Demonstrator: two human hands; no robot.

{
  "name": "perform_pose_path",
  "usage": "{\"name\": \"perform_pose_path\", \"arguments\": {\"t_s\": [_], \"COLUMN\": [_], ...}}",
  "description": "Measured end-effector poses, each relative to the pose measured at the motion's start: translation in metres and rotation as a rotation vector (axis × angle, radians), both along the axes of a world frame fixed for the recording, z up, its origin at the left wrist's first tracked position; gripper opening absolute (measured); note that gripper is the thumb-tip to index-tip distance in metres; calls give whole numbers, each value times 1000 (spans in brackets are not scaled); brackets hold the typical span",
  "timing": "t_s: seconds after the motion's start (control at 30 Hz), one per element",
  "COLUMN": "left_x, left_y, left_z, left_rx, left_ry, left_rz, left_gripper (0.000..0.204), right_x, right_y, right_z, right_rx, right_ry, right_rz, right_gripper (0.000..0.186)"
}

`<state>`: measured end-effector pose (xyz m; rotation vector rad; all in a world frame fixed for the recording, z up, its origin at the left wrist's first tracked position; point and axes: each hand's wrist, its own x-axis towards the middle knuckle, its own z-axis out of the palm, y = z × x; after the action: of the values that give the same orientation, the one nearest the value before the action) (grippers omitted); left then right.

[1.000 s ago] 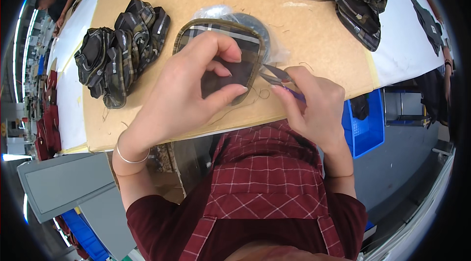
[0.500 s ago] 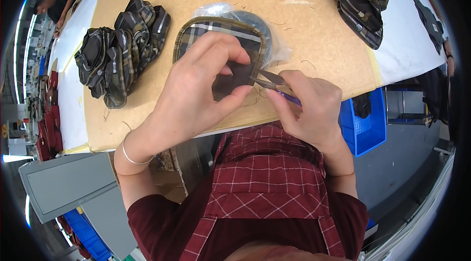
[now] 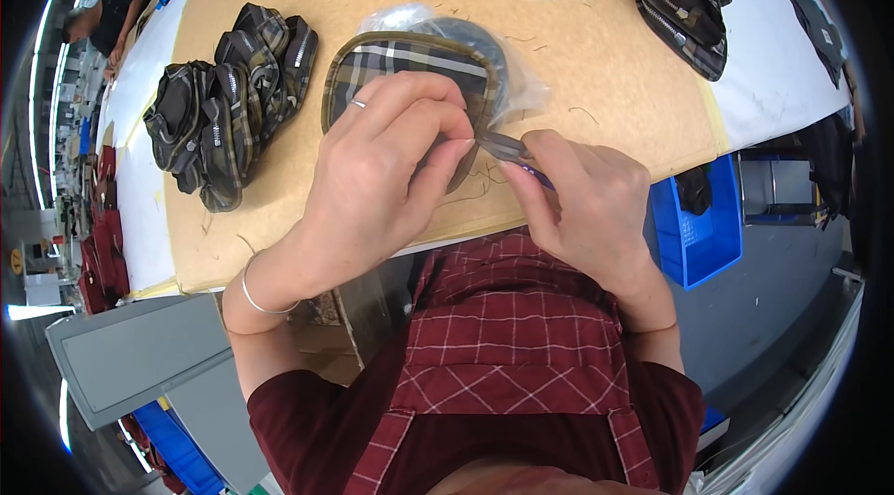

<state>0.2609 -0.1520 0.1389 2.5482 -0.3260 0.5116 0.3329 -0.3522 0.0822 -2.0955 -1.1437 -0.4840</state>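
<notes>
A plaid fabric pouch [image 3: 410, 55] with olive edge binding stands tilted on the table in front of me. My left hand [image 3: 372, 169] is closed at its right edge, thumb and index fingertip pinched together there. Whether they grip the binding or a loose thread is too small to tell. My right hand [image 3: 589, 202] is closed around thread snips [image 3: 503, 147] with a purplish handle. The blades point left, their tips right beside my left fingertips and close together. My left hand and fingers hide the lower part of the pouch.
Behind the pouch lies a dark round item in clear plastic [image 3: 529, 96]. Plaid zippered pouches lie heaped at the left [image 3: 228, 113] and far right [image 3: 675, 6]. Thread scraps [image 3: 582, 110] dot the tan tabletop [image 3: 615, 122]. A blue crate [image 3: 698, 244] stands below its right edge.
My left thumb and index finger have closed into a pinch at the pouch's edge. The snips' blades, apart before, are now nearly together, close to those fingertips.
</notes>
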Motion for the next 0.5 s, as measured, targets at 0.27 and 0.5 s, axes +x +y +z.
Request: {"name": "perform_pose_path", "arguments": {"t_s": [0.27,0.5], "left_x": [-1,-1], "left_y": [2,3], "left_z": [3,3], "left_rx": [-87,-79], "left_ry": [84,92], "left_rz": [3,-4], "left_gripper": [8,8], "right_x": [1,2], "right_y": [-6,-2], "right_z": [-1,-2], "right_rx": [-19,6], "right_ry": [46,21], "right_rz": [29,52], "right_gripper": [25,23]}}
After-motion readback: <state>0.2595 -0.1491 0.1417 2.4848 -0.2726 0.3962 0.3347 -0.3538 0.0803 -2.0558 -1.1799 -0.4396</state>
